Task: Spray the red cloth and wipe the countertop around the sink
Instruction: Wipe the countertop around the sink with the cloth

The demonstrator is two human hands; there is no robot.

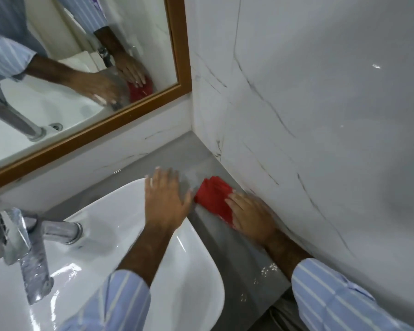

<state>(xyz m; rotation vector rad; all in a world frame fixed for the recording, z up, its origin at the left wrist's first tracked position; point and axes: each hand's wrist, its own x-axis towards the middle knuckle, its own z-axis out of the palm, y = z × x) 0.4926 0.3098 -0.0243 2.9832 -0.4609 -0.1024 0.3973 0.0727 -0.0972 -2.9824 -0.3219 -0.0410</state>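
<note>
The red cloth lies crumpled on the grey countertop, in the narrow strip between the white sink and the right wall. My right hand presses flat on the cloth's near end, fingers pointing away from me. My left hand rests on the sink's right rim with fingers spread and nothing in it, its thumb close to the cloth. Wet glints show on the countertop near my right sleeve. No spray bottle is in view.
A chrome faucet stands at the sink's left. A wood-framed mirror hangs on the back wall. The white marble wall runs tight along the countertop's right side and meets the back wall in a corner.
</note>
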